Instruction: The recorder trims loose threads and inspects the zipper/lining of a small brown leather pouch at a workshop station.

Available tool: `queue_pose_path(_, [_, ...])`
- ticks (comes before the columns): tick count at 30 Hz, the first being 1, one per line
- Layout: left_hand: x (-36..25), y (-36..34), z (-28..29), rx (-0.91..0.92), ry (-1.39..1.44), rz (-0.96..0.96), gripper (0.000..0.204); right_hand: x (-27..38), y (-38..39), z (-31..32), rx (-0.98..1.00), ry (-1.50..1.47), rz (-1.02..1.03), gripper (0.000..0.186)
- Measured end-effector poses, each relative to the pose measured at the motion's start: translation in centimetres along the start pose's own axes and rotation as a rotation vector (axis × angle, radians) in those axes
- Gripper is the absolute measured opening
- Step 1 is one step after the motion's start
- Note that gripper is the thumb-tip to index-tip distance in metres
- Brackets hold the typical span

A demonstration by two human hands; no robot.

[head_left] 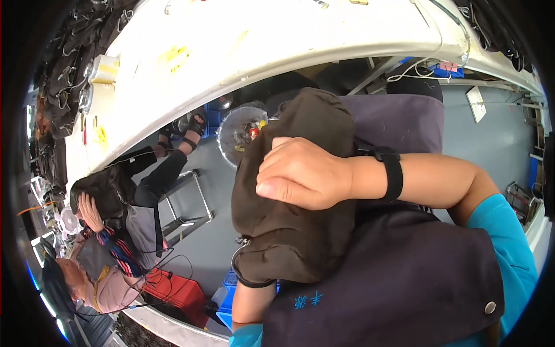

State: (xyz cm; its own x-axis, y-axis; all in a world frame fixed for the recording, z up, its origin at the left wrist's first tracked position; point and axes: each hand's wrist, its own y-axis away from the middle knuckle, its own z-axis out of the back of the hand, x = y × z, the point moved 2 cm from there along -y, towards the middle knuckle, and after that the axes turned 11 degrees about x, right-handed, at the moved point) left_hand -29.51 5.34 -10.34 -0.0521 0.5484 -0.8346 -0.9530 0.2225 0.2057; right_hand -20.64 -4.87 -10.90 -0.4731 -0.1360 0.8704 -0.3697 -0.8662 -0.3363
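Note:
A dark brown fabric bag [289, 231] with a zipped opening lies upright across my lap, in front of my dark apron [393, 277]. My right hand [303, 173] is closed over the bag's upper part, its fingers curled into the cloth and its thumb lying along the near side. From below, my left forearm [251, 301] goes into the bag's zipped opening. The left hand is inside the bag, so its fingers are hidden. A black band [393, 173] is round my right wrist.
A white table [231, 52] curves across the far side. Beneath it stands a round clear bin [228, 136] with scraps. At left another person's hand [88, 213] rests on dark fabric, near a metal stool [193, 199]. A red crate [179, 292] stands lower left.

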Motion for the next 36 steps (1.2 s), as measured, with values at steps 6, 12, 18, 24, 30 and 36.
queue_pose_path(6, [0.9, -3.4, -2.0, 0.060, 0.128, 0.028, 0.072, -2.5, 1.2, -1.6, -0.082, -0.385, -0.244, 0.055])
queue_pose_path(12, [1.9, -4.5, -3.0, 0.125, 0.236, 0.032, 0.073, -3.9, 1.9, -1.5, -0.160, -0.486, -0.341, 0.058])
queue_pose_path(18, [1.9, -0.7, -3.9, 0.151, 0.331, 0.071, 0.074, -8.5, 3.4, -1.2, -0.277, -0.636, -0.628, 0.055])
queue_pose_path(24, [2.7, -0.2, -3.4, 0.191, 0.432, 0.096, 0.075, -9.8, 3.6, -1.8, -0.295, -0.605, -0.706, 0.062])
queue_pose_path(30, [3.3, 1.1, -3.5, 0.182, 0.520, 0.120, 0.076, -7.7, 3.6, -1.2, -0.231, -0.635, -0.712, 0.058])
queue_pose_path(36, [3.1, 9.6, -3.8, 0.161, 0.624, 0.164, 0.076, -2.8, 5.2, 0.4, -0.276, -0.537, -0.274, 0.051])
